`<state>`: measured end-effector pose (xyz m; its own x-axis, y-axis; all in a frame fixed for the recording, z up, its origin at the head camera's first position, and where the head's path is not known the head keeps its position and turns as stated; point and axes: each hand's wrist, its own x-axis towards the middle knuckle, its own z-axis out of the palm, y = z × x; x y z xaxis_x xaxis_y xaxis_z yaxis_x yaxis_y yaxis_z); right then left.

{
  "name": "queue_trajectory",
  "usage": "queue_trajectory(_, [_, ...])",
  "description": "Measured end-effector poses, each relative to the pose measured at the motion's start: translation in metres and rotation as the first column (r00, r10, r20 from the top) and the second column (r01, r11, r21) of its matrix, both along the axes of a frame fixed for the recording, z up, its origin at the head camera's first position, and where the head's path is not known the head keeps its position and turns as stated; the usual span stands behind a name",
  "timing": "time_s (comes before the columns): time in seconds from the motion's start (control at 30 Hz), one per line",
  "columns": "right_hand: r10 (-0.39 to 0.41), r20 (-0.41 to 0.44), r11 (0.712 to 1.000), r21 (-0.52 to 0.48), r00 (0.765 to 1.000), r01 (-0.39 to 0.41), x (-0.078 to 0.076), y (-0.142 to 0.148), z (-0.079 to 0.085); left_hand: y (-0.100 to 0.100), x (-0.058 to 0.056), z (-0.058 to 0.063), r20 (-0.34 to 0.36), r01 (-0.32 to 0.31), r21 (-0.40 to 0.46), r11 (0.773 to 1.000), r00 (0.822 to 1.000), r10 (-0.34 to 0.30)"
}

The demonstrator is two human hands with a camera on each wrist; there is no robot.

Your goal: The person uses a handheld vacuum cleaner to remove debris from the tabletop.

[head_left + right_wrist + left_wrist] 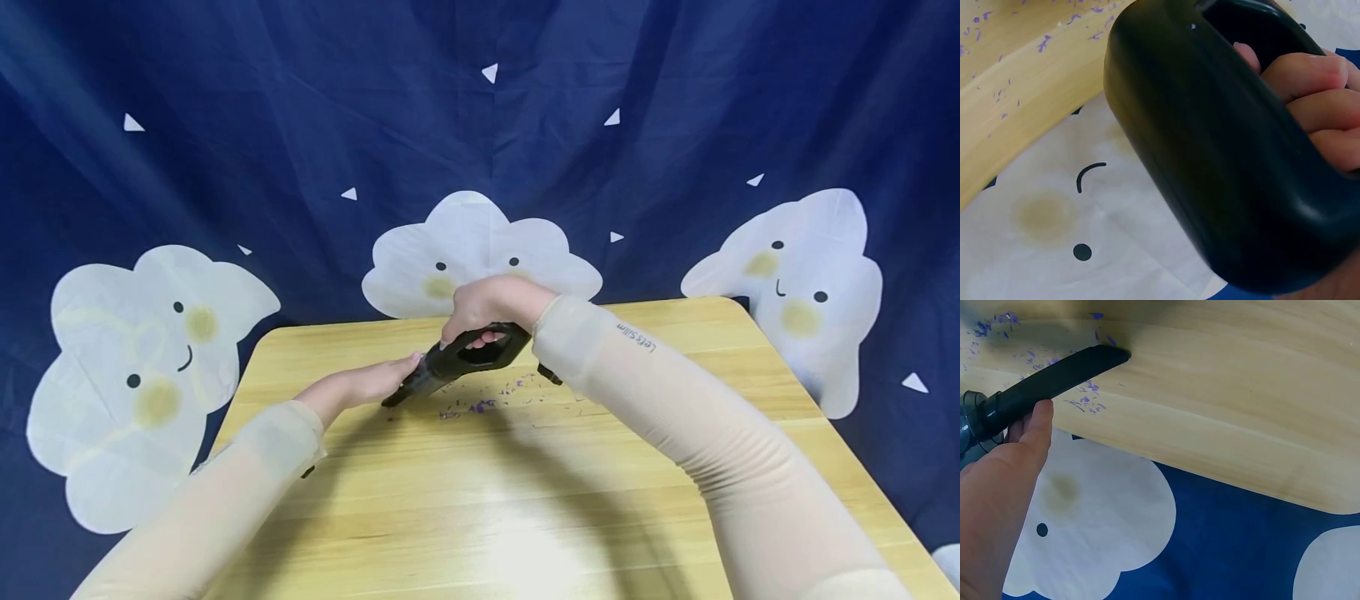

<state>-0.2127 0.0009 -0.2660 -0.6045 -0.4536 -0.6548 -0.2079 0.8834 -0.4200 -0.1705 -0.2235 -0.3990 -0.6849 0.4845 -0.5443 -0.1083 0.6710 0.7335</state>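
A black handheld vacuum slants over the far part of the wooden table, its flat nozzle pointing down and to the left. My right hand grips its loop handle from above, fingers curled through the opening. At the front end, my left hand holds the nozzle from the side, with fingertips against its edge; the thumb's side is hidden in the left wrist view. Small purple scraps lie scattered beneath the vacuum, some right beside the nozzle tip.
The light wooden table has rounded far corners. Behind it hangs a dark blue curtain printed with white clouds and small triangles. Pale sleeves cover both forearms, and shadows fall across the tabletop.
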Motion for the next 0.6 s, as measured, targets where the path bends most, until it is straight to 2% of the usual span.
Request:
queue_trajectory(0.37, [0.018,0.072,1.000,0.007,0.997,-0.018,0.000,0.001,0.001,0.004,0.013,0.005,0.064,-0.004,0.053,0.999,0.998,0.001])
queue_trajectory(0.5, [0.042,0.020,0.999,0.023,0.999,-0.042,-0.002,0.004,0.002,0.008,0.011,0.003,0.054,0.000,0.094,0.996,0.999,-0.006])
queue_trajectory(0.6, [0.051,-0.020,0.998,0.029,0.999,-0.050,-0.004,0.003,0.001,0.009,0.009,0.002,0.035,-0.017,0.072,0.997,0.999,0.015])
